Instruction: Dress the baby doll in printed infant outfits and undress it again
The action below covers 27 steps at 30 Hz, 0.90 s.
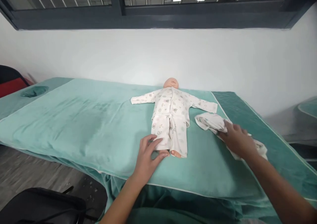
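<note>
A baby doll (171, 83) lies on its back with its head towards the wall, dressed in a white patterned long-sleeved top (166, 101) and matching trousers (178, 131). Its arms stretch out to both sides, the hands hidden in the sleeves. My left hand (148, 156) rests at the trouser cuff and foot on the left, fingers apart and touching them. To the doll's right lies a crumpled white patterned cloth (209, 121), perhaps a garment. My right hand (236, 139) is on this cloth with its fingers curled into it.
A green-covered bed (81, 128) with a face hole (34, 91) at its left end stands against the white wall (99, 55). Above is a dark-framed window (153, 17). A black chair (44, 205) is at the lower left, and a black and red object (12, 87) at the far left.
</note>
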### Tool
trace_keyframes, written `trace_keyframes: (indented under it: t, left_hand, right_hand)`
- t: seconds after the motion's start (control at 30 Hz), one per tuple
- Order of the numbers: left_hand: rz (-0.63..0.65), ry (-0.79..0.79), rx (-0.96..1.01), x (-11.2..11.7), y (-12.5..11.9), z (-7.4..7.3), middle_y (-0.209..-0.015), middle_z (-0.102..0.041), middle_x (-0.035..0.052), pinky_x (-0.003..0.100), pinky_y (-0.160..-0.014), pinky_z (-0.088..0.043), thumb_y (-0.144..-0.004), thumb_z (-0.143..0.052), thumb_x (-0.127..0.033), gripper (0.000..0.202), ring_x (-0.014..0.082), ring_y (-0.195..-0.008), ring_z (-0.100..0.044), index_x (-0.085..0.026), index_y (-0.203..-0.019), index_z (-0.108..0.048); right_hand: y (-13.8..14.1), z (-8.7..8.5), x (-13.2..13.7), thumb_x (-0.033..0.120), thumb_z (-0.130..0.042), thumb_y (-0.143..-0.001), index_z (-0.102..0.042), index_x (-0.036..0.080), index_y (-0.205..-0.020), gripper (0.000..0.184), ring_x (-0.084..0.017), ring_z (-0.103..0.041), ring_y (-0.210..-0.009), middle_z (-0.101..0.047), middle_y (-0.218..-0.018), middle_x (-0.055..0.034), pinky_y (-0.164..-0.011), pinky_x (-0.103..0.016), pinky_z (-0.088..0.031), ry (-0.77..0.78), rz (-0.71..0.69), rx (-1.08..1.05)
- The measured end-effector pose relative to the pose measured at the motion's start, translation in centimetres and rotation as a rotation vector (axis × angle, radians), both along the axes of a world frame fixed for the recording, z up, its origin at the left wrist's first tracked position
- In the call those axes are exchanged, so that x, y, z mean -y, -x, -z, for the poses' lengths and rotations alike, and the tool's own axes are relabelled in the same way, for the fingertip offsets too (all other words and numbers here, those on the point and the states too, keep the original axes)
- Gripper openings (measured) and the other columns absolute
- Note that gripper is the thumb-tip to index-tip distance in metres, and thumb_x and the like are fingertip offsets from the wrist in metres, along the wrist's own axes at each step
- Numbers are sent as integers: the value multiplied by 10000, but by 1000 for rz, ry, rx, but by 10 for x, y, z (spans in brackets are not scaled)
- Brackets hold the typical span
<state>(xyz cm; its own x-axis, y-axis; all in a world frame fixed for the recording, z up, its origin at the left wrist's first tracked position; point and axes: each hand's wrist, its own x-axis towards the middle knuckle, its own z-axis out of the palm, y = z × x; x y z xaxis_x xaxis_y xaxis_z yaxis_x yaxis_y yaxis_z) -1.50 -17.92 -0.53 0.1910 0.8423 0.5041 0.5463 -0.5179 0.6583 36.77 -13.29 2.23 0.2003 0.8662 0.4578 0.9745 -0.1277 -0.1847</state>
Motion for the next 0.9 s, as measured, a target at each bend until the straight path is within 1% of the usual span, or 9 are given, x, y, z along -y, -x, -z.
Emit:
trace_keyframes:
  t: [0.1,0.17,0.23,0.37,0.43,0.5,0.67,0.8,0.9]
  left_hand:
    - [28,10,-16,3,0,7,-1230,-483,87,414,-952,-510,-824,-706,-307,444,214,-1122,-528,-293,-1247,-572]
    - [19,2,-16,4,-2,10,-1181,-495,83,404,-929,-517,-828,-701,-285,406,206,-1084,-538,-281,-1219,-593]
    - [8,-8,-1,5,-6,11,-1123,-513,77,385,-898,-521,-835,-692,-274,337,198,-1045,-550,-259,-1164,-619]
    - [-1,29,106,3,-12,4,-1053,-554,57,318,-830,-513,-852,-671,-251,251,170,-976,-577,-231,-1099,-629]
    - [-40,65,176,2,-12,-3,-1032,-570,41,293,-810,-499,-858,-665,-240,241,154,-944,-580,-238,-1096,-628]
    - [-74,95,228,1,-11,-8,-1006,-576,23,282,-806,-482,-853,-673,-241,229,142,-917,-576,-248,-1079,-634]
    - [-74,144,308,4,-10,-12,-962,-581,6,272,-797,-463,-849,-675,-237,178,134,-877,-565,-243,-1025,-647]
    - [-116,174,340,5,-11,-11,-957,-590,7,279,-813,-468,-861,-664,-264,159,134,-873,-568,-231,-1016,-645]
    - [-127,157,310,6,-12,-11,-950,-588,12,282,-805,-480,-873,-648,-270,154,136,-862,-568,-225,-1020,-643]
  right_hand:
    - [11,17,3,570,-434,-925,-519,124,-1357,627,-474,-456,-1256,-496,-1341,-303,-865,-604,-389,102,4,122]
    - [26,12,9,540,-431,-937,-480,144,-1385,600,-508,-263,-1385,-388,-1458,-274,-965,-694,-302,56,-19,142]
    - [49,3,18,501,-453,-938,-452,175,-1394,561,-485,-149,-1438,-318,-1521,-220,-1025,-730,-245,-15,-104,124]
    - [115,-13,42,386,-511,-936,-471,226,-1332,430,-300,-323,-1417,-398,-1476,-135,-1105,-525,-380,-85,-524,-44]
    - [149,-17,52,328,-534,-926,-514,222,-1266,357,-276,-324,-1413,-428,-1452,-119,-1106,-486,-400,-73,-675,-99]
    - [176,-19,57,281,-540,-916,-550,214,-1209,301,-276,-306,-1418,-438,-1444,-110,-1104,-484,-398,-48,-738,-115]
    - [214,-16,49,227,-539,-886,-611,179,-1012,153,-322,-292,-1415,-418,-1480,-104,-1120,-560,-316,2,-617,-31]
    - [227,-7,42,302,-562,-894,-613,165,-972,166,-345,-310,-1399,-417,-1488,-116,-1116,-599,-281,24,-544,4]
    - [230,0,39,279,-537,-906,-616,173,-947,138,-343,-338,-1382,-458,-1454,-110,-1104,-607,-286,-2,-521,-34]
